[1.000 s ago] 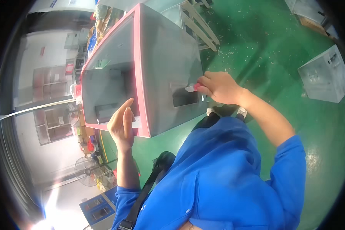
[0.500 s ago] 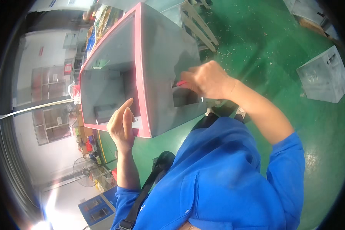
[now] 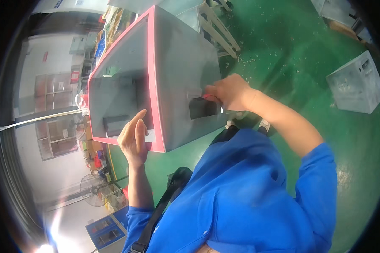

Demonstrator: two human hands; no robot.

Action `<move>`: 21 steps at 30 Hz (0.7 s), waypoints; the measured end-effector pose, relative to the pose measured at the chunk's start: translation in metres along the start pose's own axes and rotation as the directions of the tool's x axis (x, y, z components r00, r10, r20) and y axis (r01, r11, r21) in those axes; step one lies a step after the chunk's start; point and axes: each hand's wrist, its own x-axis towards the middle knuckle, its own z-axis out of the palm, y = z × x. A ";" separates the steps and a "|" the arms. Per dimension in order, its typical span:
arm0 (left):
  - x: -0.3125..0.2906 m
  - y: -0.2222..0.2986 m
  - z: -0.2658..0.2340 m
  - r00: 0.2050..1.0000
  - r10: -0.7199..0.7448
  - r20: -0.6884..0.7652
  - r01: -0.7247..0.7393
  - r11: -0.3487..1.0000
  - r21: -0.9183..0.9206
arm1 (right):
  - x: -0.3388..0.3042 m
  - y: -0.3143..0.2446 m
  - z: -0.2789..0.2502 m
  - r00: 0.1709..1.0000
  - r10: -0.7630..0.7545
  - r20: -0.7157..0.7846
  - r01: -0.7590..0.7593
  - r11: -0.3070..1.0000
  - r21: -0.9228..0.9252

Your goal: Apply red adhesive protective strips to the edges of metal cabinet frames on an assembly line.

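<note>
A large grey metal cabinet (image 3: pixel 183 63) with a pink-red border (image 3: pixel 155 84) around its glossy, window-like front stands before me. In its near side is a dark rectangular cutout (image 3: pixel 202 109). My right hand (image 3: pixel 232 93) is closed at the cutout's upper right edge. A small pink-red object (image 3: pixel 210 97) shows between its fingers; most of it is hidden, so its kind is unclear. My left hand (image 3: pixel 135 139) rests at the lower end of the front, by the border, fingers stretched and nothing visible in them.
A pale wooden trestle (image 3: pixel 218 31) stands behind the cabinet. To the right, a grey metal box (image 3: pixel 356 82) sits on the green floor (image 3: pixel 283 55). A standing fan (image 3: pixel 93 189) and shelves of goods line the left. A black strap (image 3: pixel 158 215) hangs across my body.
My right hand has shifted slightly right and down along the cutout's edge, with the pink-red object still in its fingers. My left hand has stayed in place.
</note>
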 end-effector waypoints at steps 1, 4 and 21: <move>0.001 0.001 0.000 1.000 0.006 -0.005 -0.005 1.000 0.010 | -0.002 0.002 0.005 0.999 0.028 0.036 -0.028 1.000 0.004; -0.003 0.000 0.000 1.000 -0.002 -0.008 0.002 1.000 0.027 | -0.005 0.003 0.004 0.999 0.032 -0.037 -0.032 0.999 0.019; -0.001 -0.001 -0.001 1.000 0.020 -0.002 -0.019 0.999 0.036 | -0.009 0.013 0.016 0.995 0.009 -0.101 -0.003 0.998 0.059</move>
